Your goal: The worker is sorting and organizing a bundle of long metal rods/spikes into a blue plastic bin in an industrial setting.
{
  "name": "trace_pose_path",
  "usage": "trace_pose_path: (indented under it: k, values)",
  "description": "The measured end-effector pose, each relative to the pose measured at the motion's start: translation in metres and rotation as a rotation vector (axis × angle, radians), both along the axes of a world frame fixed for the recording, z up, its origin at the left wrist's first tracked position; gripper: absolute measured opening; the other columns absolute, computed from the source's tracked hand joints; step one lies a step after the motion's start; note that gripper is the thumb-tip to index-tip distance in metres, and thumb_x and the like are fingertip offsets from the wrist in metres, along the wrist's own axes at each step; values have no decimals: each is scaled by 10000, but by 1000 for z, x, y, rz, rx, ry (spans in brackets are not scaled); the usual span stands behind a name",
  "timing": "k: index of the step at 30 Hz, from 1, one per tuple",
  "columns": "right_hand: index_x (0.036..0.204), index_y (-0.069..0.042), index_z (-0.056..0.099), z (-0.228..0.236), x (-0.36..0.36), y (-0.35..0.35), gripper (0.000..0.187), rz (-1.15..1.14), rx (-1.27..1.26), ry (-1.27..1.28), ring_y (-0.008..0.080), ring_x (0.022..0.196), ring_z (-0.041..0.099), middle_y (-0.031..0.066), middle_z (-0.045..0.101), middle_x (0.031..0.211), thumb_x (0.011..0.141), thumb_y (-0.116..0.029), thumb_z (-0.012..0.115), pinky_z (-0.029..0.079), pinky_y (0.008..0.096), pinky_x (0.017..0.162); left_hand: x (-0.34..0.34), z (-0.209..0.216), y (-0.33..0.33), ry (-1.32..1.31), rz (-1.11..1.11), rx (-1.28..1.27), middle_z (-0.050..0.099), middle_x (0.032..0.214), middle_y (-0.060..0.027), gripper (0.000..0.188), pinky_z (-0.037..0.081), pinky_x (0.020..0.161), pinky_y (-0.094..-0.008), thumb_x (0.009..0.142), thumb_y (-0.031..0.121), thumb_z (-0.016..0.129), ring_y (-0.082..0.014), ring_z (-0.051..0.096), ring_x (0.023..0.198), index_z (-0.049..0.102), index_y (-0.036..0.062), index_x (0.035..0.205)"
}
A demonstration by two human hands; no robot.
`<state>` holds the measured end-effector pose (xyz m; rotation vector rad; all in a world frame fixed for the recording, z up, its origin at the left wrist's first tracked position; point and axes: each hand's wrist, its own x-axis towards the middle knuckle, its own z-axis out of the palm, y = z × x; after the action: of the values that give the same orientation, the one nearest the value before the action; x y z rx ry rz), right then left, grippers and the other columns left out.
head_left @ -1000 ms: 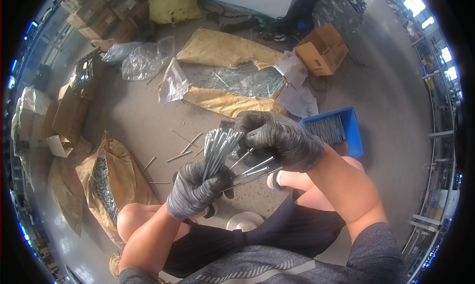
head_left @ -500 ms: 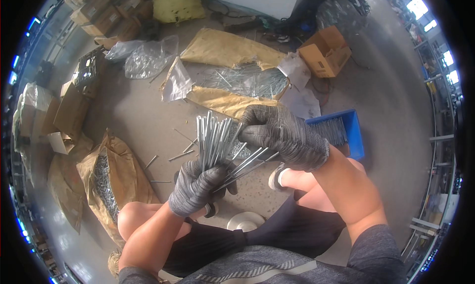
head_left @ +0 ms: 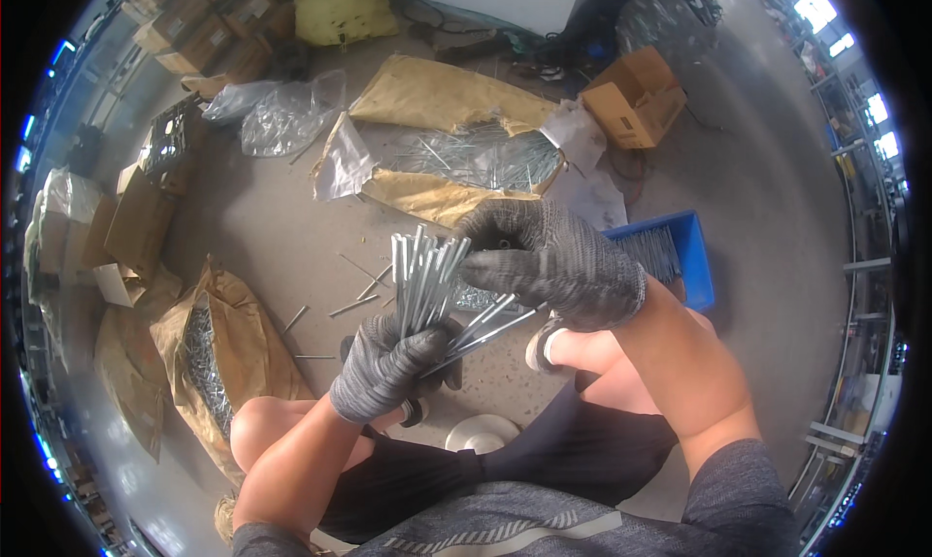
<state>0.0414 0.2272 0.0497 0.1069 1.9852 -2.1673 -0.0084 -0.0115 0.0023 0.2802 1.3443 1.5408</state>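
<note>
My left hand (head_left: 381,368), in a grey knit glove, is closed around a bundle of thin metal rods (head_left: 423,283). Most of them stand close together with their upper ends bunched. A few other rods (head_left: 488,324) splay out to the right from the same grip. My right hand (head_left: 573,271), gloved alike, is bent over the bundle's upper right side. Its thumb and fingertips pinch at the rod ends there; exactly how many they hold is hidden. Beyond the hands lies a torn paper sack (head_left: 417,96) with many similar rods (head_left: 476,156) showing.
A blue bin (head_left: 691,256) holding rods stands at the right, below an open cardboard box (head_left: 636,101). Another paper sack (head_left: 257,334) of metal pieces lies at left. Loose rods (head_left: 354,305) are scattered on the floor. Clear plastic bags (head_left: 291,115) lie farther back.
My right hand has shifted slightly left, its fingertips now further over the rods' upper ends. The bundle has sunk a little and stands more evenly bunched; my left hand keeps its grip.
</note>
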Motion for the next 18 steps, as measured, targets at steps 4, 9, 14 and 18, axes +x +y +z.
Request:
trace_pose_path:
  k: [4, 9, 14, 18]
  values:
    - [1054, -24, 655, -5, 5, 1, 198, -28, -72, -7, 77, 856, 599, 9, 661, 924, 894, -110, 732, 502, 242, 776, 2, 3, 3, 16, 0, -4, 652, 721, -74, 562, 396, 456, -238, 866, 543, 713, -112, 559, 523, 665, 1, 1006]
    - [1048, -29, 657, -8, 7, -1, 213, -57, -42, 41, 70, 855, 597, 9, 659, 918, 883, -125, 751, 505, 242, 782, 2, 3, 0, 75, -23, 20, 690, 764, -41, 492, 391, 501, -210, 945, 518, 628, -53, 511, 552, 682, 48, 1081]
    - [1037, -20, 640, 6, 5, -2, 153, -97, 77, 31, 68, 779, 563, 8, 630, 885, 945, -141, 622, 487, 224, 720, 4, -3, -3, 99, 54, 28, 695, 777, -37, 478, 392, 512, -209, 935, 509, 649, -49, 503, 565, 693, 53, 1071]
    - [1098, -9, 599, -15, 7, 10, 216, -155, -441, -41, 66, 678, 496, 45, 589, 849, 959, -126, 482, 430, 187, 580, 4, 2, 1, 94, 100, -85, 662, 721, -6, 418, 389, 515, -218, 925, 479, 681, -44, 481, 560, 715, 65, 975]
